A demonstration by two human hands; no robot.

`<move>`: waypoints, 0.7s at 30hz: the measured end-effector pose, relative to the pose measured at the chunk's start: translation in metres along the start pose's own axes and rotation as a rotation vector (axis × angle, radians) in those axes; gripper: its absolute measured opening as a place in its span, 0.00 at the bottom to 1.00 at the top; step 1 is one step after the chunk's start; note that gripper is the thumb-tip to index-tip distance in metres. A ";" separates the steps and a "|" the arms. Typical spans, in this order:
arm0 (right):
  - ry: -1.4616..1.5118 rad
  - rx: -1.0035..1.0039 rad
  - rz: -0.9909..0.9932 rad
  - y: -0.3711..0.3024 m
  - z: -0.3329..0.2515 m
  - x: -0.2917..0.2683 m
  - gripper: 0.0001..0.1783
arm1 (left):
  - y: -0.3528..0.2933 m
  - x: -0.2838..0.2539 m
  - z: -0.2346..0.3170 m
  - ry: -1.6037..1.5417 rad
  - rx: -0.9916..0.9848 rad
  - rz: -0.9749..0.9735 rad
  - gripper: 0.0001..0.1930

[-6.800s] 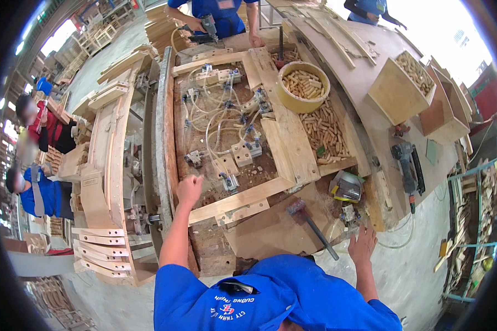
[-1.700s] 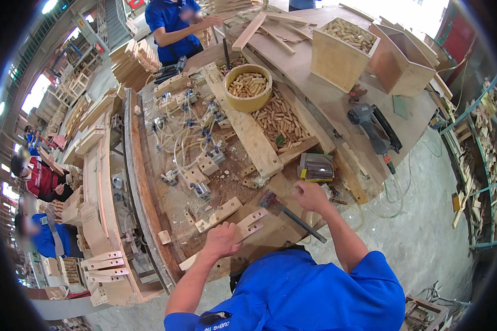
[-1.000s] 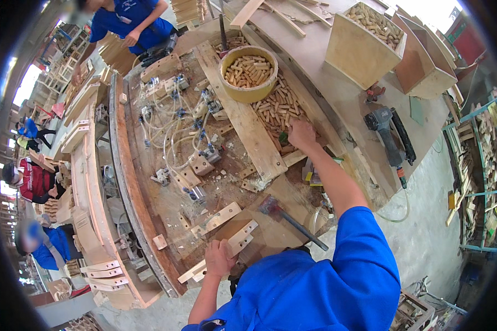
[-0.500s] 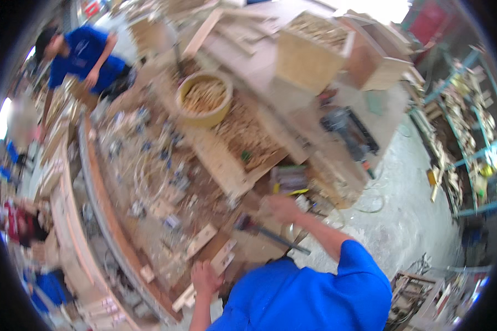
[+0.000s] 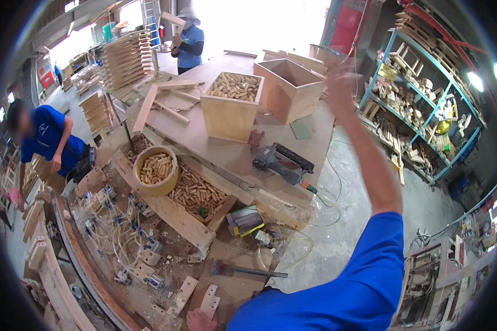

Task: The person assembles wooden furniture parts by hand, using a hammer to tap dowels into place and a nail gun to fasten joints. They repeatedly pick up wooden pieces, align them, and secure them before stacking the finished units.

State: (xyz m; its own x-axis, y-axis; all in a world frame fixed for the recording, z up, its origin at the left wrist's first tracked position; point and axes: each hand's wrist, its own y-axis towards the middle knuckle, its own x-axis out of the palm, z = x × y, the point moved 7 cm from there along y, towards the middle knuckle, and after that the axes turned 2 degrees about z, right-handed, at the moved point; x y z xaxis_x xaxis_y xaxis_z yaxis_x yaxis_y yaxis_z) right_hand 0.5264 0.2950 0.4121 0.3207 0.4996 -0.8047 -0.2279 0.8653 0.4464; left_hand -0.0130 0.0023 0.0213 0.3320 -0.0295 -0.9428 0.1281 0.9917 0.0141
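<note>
At the lower edge, my left hand [image 5: 202, 320] is closed around the near end of a small pale wooden block [image 5: 210, 300] with drilled holes, its fingers partly hidden. My right arm is raised high on the right. My right hand [image 5: 341, 88] is smeared by motion, so its fingers and anything in them cannot be made out. A hammer [image 5: 257, 271] with a dark head lies on the bench just beyond my left hand. Beside it is another drilled wooden piece [image 5: 183, 293]. An open box of thin dark strips [image 5: 245, 221] sits farther ahead.
Wooden dowels fill a yellow tub [image 5: 174, 183], the wooden trough [image 5: 190, 234] and a square box [image 5: 226, 118]. Next to that stands another open box [image 5: 284, 99]. A nail gun [image 5: 279, 165] rests on the table. Clamps and hoses [image 5: 121, 231] crowd the left; two co-workers stand beyond.
My right hand has swung up and away to the right from near the box of strips. My left hand is lower in the picture. The view has tilted up and sharpened.
</note>
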 end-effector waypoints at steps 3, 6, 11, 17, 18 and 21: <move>-0.744 0.269 0.447 0.024 0.042 -0.130 0.25 | 0.015 0.002 0.006 -0.017 -0.109 -0.018 0.21; -0.212 -0.058 0.585 0.010 -0.101 -0.086 0.23 | 0.009 -0.007 0.002 0.053 -0.115 0.017 0.22; 0.503 -0.243 0.324 -0.012 -0.221 -0.013 0.18 | 0.015 -0.013 0.007 0.000 -0.096 -0.031 0.19; 0.832 -0.243 0.196 -0.003 -0.272 0.026 0.20 | 0.018 -0.014 0.013 -0.029 -0.131 0.007 0.15; 0.859 -0.230 0.194 -0.003 -0.275 0.030 0.19 | 0.018 -0.013 0.013 -0.046 -0.164 -0.019 0.14; 0.916 -0.194 0.156 0.000 -0.281 0.046 0.16 | 0.016 -0.005 0.005 -0.048 -0.226 -0.131 0.16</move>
State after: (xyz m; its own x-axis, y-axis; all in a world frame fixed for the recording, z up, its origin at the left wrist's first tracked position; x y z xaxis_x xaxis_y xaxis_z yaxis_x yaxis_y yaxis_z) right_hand 0.2827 0.3072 0.2649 -0.5532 0.3118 -0.7725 -0.3823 0.7289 0.5679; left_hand -0.0080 0.0177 0.0279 0.3710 -0.1602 -0.9147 -0.0375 0.9816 -0.1872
